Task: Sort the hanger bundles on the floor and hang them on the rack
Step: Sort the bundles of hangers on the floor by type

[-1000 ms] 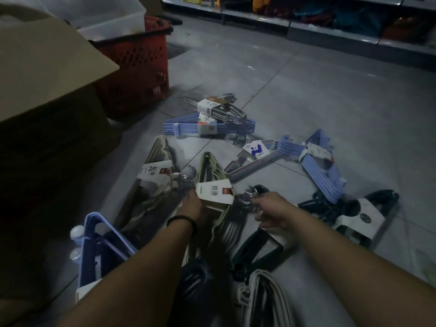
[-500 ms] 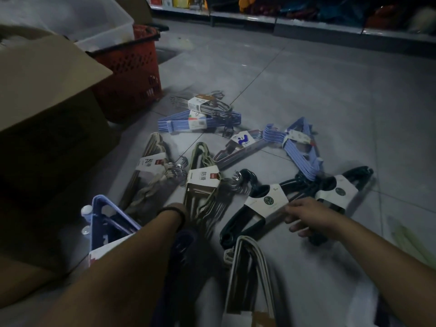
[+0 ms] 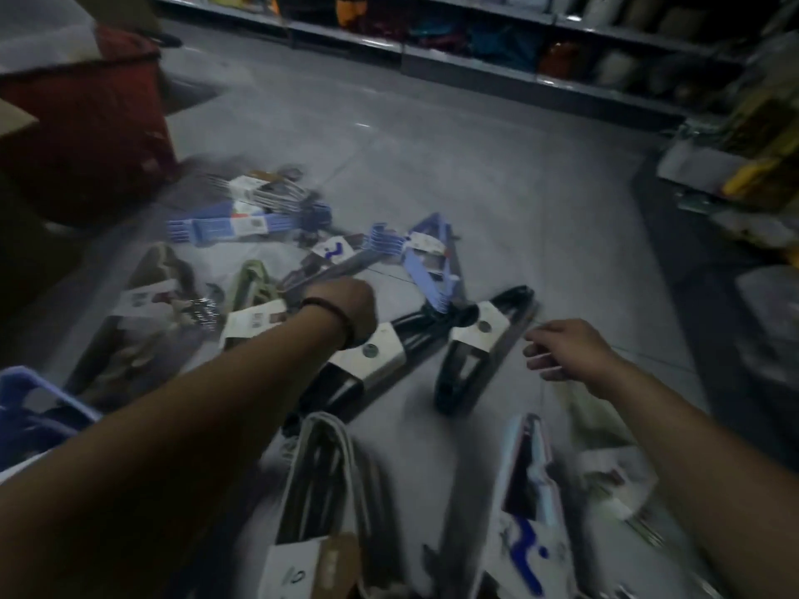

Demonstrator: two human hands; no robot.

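Several hanger bundles with paper labels lie scattered on the grey floor, and the view is motion-blurred. Two dark bundles [image 3: 376, 361] [image 3: 480, 339] lie side by side in the middle. Beyond them are a blue bundle [image 3: 426, 270], a grey bundle [image 3: 333, 257], another blue bundle [image 3: 225, 227], a beige bundle [image 3: 147, 304] and a greenish bundle [image 3: 250, 291]. My left hand [image 3: 346, 309], with a dark wristband, is stretched over the upper end of the left dark bundle; its fingers are hidden behind the hand. My right hand [image 3: 566, 348] hovers just right of the other dark bundle, fingers loosely curled, holding nothing.
A white bundle [image 3: 320, 482] and a pale blue bundle [image 3: 523, 490] lie close to me. A red basket [image 3: 86, 123] and a cardboard box [image 3: 13, 123] stand at the left. Store shelves [image 3: 475, 58] run along the back and right. A blue plastic item [image 3: 26, 399] sits at bottom left.
The view has swung right and blurred. My left hand moved forward and right to the dark bundle's top. My right hand left the dark bundles and shifted right.
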